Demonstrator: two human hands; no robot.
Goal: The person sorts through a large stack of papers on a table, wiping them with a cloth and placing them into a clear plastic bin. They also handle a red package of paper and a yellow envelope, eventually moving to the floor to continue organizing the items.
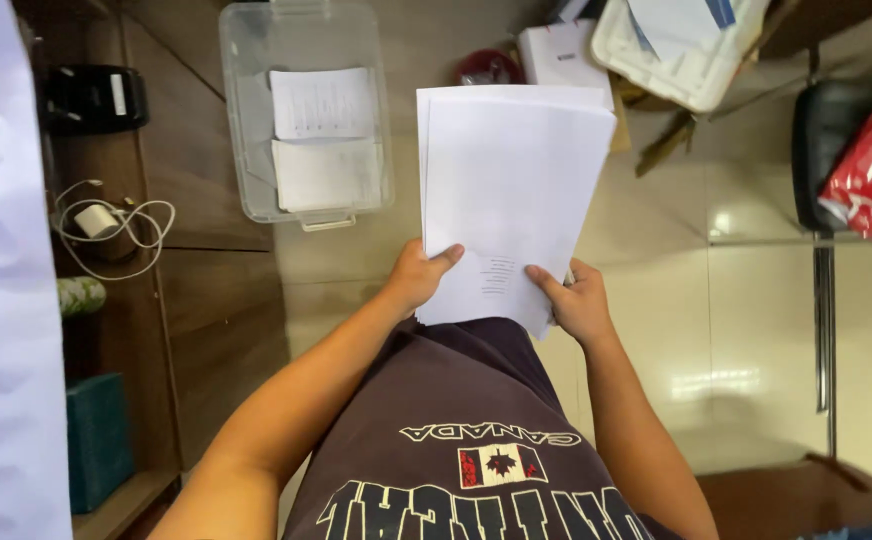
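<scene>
Paper is the main risk here: the stack of white sheets (509, 190) is tall and limp, held only at its bottom edge, out in front of the chest and well above the pale tiled floor (756, 300), so its upper part can flop forward or fan apart if the grip loosens. The sheets already sit slightly staggered along the top and left edges, and a loose one could slide out and drift down to the tiles. Below and to the left, the clear plastic bin (306, 110) holds two more pages, apart from the stack; a sheet dropped from this height may well miss it and land on the dark wooden surface (206, 200) or the floor instead. The left hand (422, 276) is clamped on the lower left corner, thumb across the front sheet. The right hand (576, 300) pinches the lower right corner, thumb on the face and fingers apparently behind, though the paper hides them. With both grips so low and near the corners, a tighter squeeze would crease those corners. The white charger and cable (106, 222) lie well apart on the left.
</scene>
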